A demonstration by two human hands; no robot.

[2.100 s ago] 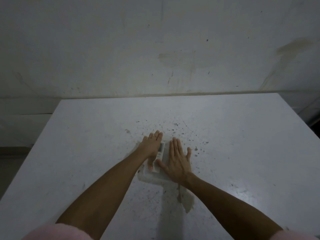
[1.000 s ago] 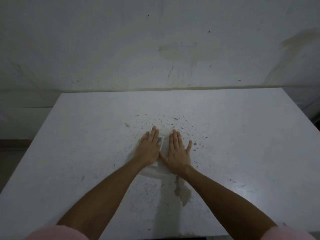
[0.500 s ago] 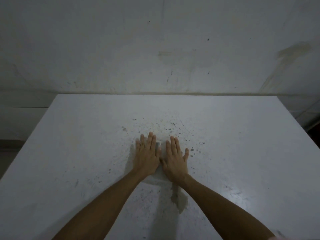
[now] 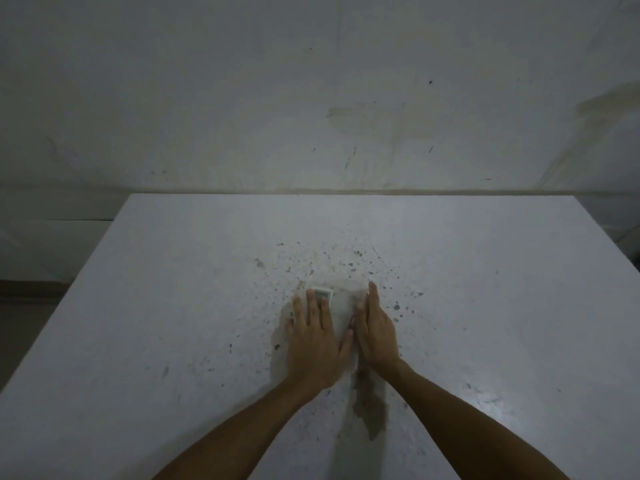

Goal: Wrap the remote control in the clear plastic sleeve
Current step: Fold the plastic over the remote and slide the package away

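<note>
A white remote control (image 4: 322,293) lies on the white table (image 4: 173,306), wrapped partly in a clear plastic sleeve (image 4: 343,308). Only its far end with the small display shows. My left hand (image 4: 313,341) lies flat on top of the remote, fingers spread, thumb along its right side, pressing it down. Just to the right, my right hand (image 4: 375,330) stands turned on its edge with fingers straight, against the right flap of the sleeve. Whether its thumb pinches the plastic is hard to make out.
Dark specks and a brownish stain (image 4: 370,410) mark the table near my wrists. A stained white wall (image 4: 311,98) rises behind the table's far edge. The floor drops away at the table's left edge.
My right hand has turned from flat to standing on its edge and shifted right. A strip of the sleeve now shows between my hands. The remote's display end has come into sight.
</note>
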